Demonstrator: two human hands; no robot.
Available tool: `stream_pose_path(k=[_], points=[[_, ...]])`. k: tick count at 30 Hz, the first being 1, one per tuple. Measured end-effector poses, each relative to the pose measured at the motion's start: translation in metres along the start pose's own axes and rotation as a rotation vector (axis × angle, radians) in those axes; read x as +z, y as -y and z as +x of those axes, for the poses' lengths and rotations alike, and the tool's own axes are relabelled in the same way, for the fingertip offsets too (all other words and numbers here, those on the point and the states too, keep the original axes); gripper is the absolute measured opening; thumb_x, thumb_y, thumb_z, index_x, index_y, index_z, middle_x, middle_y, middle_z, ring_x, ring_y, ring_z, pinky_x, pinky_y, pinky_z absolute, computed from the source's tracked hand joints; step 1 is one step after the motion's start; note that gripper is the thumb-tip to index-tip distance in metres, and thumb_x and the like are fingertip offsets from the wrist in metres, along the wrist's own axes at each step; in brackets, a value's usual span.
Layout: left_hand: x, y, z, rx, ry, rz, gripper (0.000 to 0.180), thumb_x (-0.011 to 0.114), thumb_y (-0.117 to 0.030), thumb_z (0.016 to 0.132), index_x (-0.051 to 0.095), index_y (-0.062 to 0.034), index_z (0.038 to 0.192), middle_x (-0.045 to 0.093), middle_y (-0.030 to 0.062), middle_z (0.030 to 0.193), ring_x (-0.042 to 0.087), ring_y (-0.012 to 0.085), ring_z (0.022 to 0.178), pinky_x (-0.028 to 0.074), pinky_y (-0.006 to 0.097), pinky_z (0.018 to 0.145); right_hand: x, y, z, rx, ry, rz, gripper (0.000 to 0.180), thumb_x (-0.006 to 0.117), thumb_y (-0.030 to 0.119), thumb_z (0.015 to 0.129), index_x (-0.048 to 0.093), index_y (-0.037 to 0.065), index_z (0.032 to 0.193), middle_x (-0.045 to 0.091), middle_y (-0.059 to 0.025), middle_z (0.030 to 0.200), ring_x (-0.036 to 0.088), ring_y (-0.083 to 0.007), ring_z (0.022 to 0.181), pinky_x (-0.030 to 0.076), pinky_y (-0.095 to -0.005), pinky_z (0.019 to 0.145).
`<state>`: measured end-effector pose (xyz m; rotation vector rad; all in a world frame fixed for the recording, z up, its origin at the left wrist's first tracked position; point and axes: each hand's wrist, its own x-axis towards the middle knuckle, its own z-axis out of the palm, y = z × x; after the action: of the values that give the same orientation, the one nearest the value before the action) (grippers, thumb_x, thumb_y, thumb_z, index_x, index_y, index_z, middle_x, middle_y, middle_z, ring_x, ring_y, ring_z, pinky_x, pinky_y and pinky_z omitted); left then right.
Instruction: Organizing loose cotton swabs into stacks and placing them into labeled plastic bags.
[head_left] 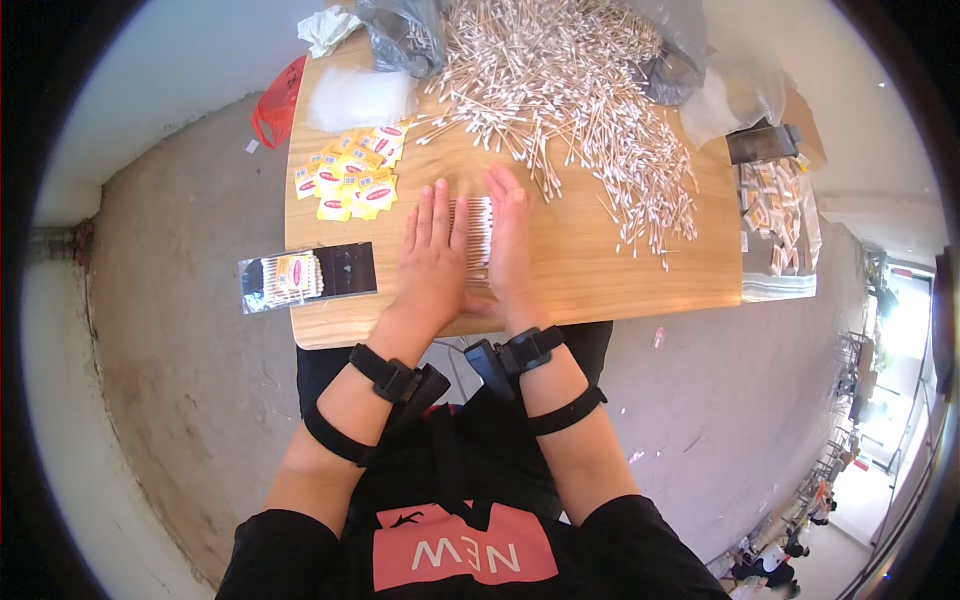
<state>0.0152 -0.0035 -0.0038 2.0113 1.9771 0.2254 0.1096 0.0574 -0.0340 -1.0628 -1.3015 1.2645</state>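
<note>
Currently, the left hand (433, 265) lies flat, fingers extended, and the right hand (510, 245) is turned edgewise, fingers nearly straight. Between them, a row of cotton swabs (481, 235) lies on the wooden counter (585, 272).

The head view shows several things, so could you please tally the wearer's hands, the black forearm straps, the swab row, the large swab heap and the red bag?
Left hand and right hand: 2
Black forearm straps: 4
Swab row between the hands: 1
Large swab heap: 1
Red bag: 1
Total: 9
</note>
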Motion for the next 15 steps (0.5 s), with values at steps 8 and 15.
stream_pose_path(k=[8, 15], points=[[-0.011, 0.000, -0.017, -0.049, -0.063, -0.090, 0.142, 0.086, -0.059, 0.042, 0.015, 0.0030, 0.149, 0.009, 0.0279, 0.155, 0.009, 0.0405, 0.145, 0.013, 0.050, 0.117, -0.020, 0.004, -0.006, 0.111, -0.117, 0.399, 0.062, 0.025, 0.044, 0.104, 0.031, -0.007, 0.139, 0.036, -0.0199, 0.142, 0.032, -0.0287, 0.137, 0.021, -0.0387, 0.116], [0.001, -0.006, -0.016, 0.010, -0.072, -0.127, 0.141, 0.089, -0.051, 0.043, 0.013, 0.0031, 0.149, 0.008, 0.0288, 0.155, 0.010, 0.0417, 0.145, 0.014, 0.048, 0.117, -0.008, -0.004, -0.006, 0.022, 0.081, -0.048, 0.052, 0.029, 0.035, 0.104, 0.033, -0.003, 0.139, 0.038, -0.0169, 0.140, 0.034, -0.0285, 0.135, 0.024, -0.0382, 0.115]])
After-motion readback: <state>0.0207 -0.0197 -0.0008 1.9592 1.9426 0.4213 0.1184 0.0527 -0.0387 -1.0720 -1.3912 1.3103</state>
